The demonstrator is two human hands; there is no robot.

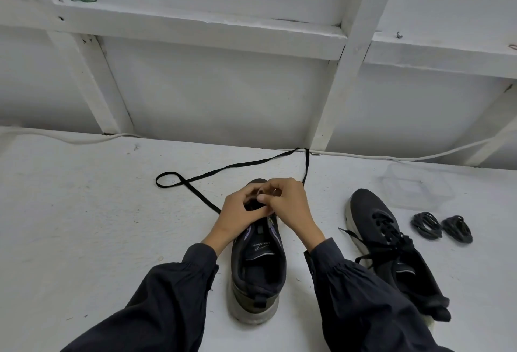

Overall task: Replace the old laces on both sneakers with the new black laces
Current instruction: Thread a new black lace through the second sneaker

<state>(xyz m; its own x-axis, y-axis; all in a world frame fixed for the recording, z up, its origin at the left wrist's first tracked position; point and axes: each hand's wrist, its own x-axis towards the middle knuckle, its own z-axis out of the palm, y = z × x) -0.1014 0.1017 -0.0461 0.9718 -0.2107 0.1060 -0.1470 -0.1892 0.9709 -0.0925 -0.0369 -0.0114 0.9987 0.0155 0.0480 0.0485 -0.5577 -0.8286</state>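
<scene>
While pinching the long flat black lace [237,165] at the toe-end eyelets of the dark mesh sneaker with a pale sole [258,267], with left hand [240,216] and right hand [292,207] both curled close on it, risks twisting the flat band or skipping an eyelet hidden beneath them. Beyond the hands, trails slack in a loop to the white cable [391,157]; may snag there and pull uneven. Right of the right hand, leaves the second dark laced sneaker [366,206] and two coiled dark lace bundles [426,224] open to a careless sweep.

Two bare hands, dark navy long sleeves [173,290], gathered elastic cuffs [200,256]
</scene>
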